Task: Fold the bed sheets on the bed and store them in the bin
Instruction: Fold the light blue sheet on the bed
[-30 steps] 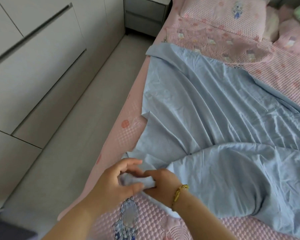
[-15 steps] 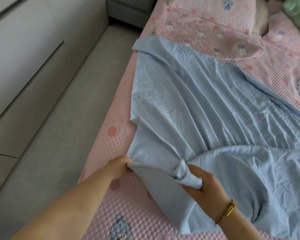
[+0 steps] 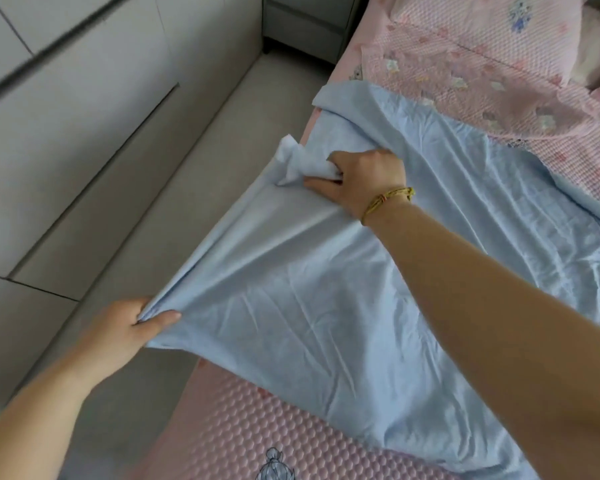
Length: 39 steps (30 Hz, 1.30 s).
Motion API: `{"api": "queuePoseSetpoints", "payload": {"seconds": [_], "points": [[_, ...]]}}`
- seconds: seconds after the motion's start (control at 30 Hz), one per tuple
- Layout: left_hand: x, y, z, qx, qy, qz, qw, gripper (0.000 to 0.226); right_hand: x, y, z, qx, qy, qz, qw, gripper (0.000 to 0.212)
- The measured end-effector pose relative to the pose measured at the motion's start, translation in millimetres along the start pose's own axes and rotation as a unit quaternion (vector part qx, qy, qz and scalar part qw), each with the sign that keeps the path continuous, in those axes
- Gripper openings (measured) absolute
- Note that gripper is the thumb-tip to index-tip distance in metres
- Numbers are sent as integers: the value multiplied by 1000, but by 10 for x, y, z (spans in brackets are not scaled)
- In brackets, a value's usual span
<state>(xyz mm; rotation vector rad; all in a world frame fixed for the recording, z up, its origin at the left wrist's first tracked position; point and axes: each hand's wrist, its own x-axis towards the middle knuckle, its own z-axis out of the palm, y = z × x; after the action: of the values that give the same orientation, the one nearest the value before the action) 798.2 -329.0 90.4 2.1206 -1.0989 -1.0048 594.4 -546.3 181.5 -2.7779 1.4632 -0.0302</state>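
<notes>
Head view: left hand (image 3: 125,329), right hand (image 3: 364,178) fingers clutch blue sheet (image 3: 291,289) stretched between.

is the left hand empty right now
No, the left hand grips a bunched edge of the sheet between thumb and fingers.

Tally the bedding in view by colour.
Blue: 1, sheet, held by left hand and right hand.
Pink: 3, mattress cover, quilt, pillow.
Total: 4; pale item at top right unclear.
</notes>
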Motion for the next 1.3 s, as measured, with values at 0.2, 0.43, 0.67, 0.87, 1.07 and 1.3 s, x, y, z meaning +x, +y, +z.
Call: {"api": "queuePoseSetpoints", "payload": {"seconds": [0.2, 0.43, 0.67, 0.87, 1.07, 1.3], "points": [[57, -544, 111, 2, 35, -150, 988, 49, 469, -249, 460, 81, -51, 4, 995, 51], [165, -852, 781, -33, -3, -214, 976, 16, -453, 436, 1363, 52, -327, 144, 933, 49], [331, -914, 1014, -105, 61, -289, 950, 24, -1068, 912, 1856, 45, -371, 236, 897, 60], [481, -931, 970, -98, 107, -289, 946, 25, -854, 1098, 1739, 110, -364, 222, 898, 17], [553, -887, 836, -59, 113, -256, 958, 22, -999, 1144, 1640, 188, -302, 215, 910, 32], [540, -732, 725, -115, 104, -274, 949, 18, -1037, 1000, 1620, 107, -267, 219, 933, 19]]}}
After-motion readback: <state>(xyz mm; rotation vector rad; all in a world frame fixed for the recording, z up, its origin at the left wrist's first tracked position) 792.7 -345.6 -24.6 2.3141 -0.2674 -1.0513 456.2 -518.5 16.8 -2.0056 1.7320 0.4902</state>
